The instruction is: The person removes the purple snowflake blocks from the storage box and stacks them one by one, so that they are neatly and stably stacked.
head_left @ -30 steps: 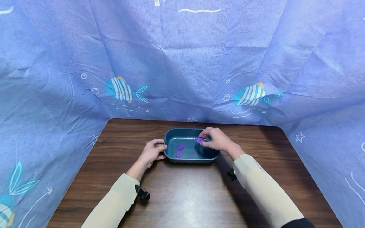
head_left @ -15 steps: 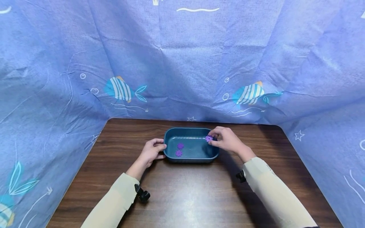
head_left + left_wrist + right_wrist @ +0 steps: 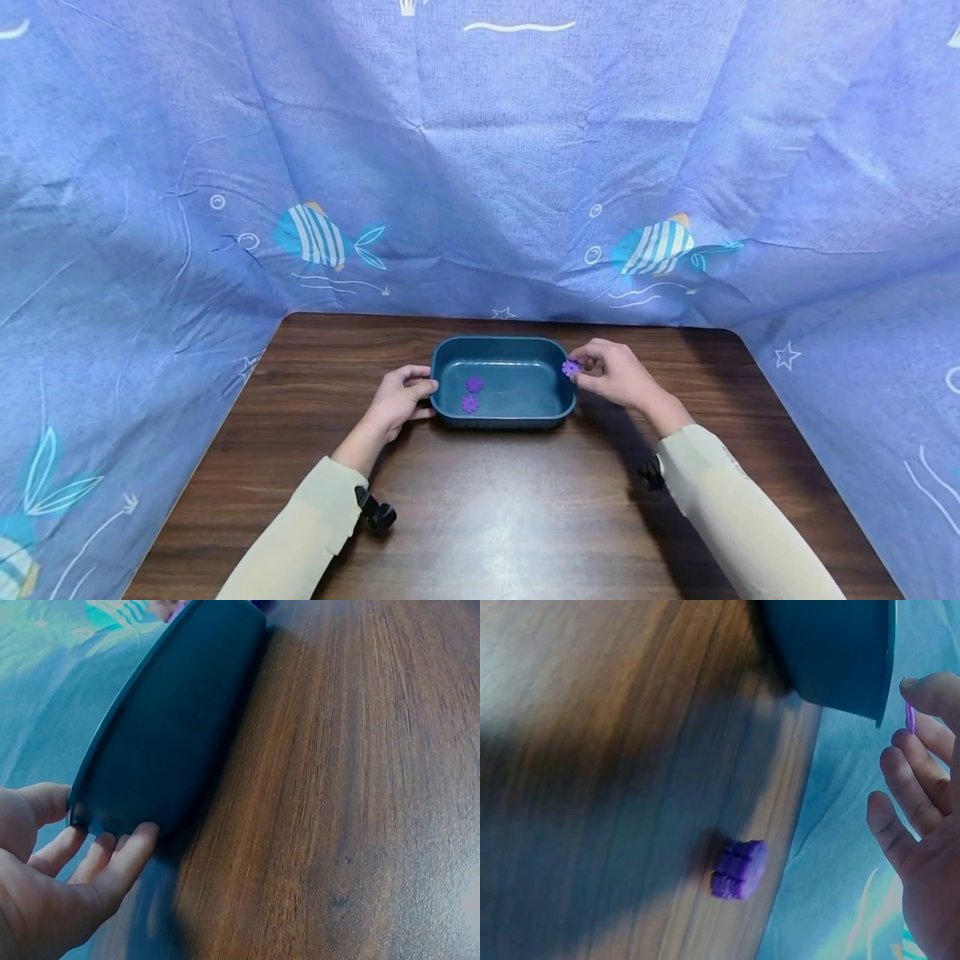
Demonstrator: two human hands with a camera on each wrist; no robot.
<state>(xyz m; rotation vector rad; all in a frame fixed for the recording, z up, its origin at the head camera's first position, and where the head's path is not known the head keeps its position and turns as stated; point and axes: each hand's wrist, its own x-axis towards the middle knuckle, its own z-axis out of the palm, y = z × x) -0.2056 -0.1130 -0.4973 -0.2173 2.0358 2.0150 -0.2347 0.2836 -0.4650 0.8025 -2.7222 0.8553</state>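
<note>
A dark teal rectangular plastic tub stands on the table. My left hand grips its left end, thumb at the rim and fingers along the outer wall. Two purple notched discs, like flower-shaped building pieces, lie on the tub's floor toward the left: an upper disc and a lower disc. My right hand pinches another purple notched disc by its edge, at the tub's right rim. The right wrist view shows that disc edge-on between thumb and fingers, just beyond the tub's corner.
A short stack of purple discs sits on the wooden table to the tub's right, hidden behind my right hand in the head view. A blue fish-print cloth hangs behind the table and along both sides.
My right hand has moved right, carrying the pinched disc from over the tub's inside to its right rim. My left hand, the tub and the two discs in it stay put.
</note>
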